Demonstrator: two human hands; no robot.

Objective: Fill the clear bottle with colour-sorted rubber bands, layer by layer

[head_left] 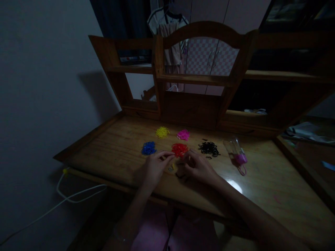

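Note:
My left hand (156,166) is at the near left edge of a red pile of what look like small rubber bands (179,150). Its thumb and forefinger are pinched together, and whatever lies between them is too small to make out. At the pile's near right side, my right hand (197,166) has curled fingers drawn together; its fingertips are dim, so their contents cannot be made out. Between the hands lie a few loose bands (172,167), yellow and dark. Around them sit a blue pile (149,148), a yellow pile (162,132), a pink pile (183,134) and a black pile (209,148).
A clear bottle-like container with a purple cap and loop (240,159) lies to the right on the wooden desk (104,146). Wooden shelving (196,81) rises at the back. A white cable (78,196) hangs off the left front edge. A pink strand (277,199) lies far right.

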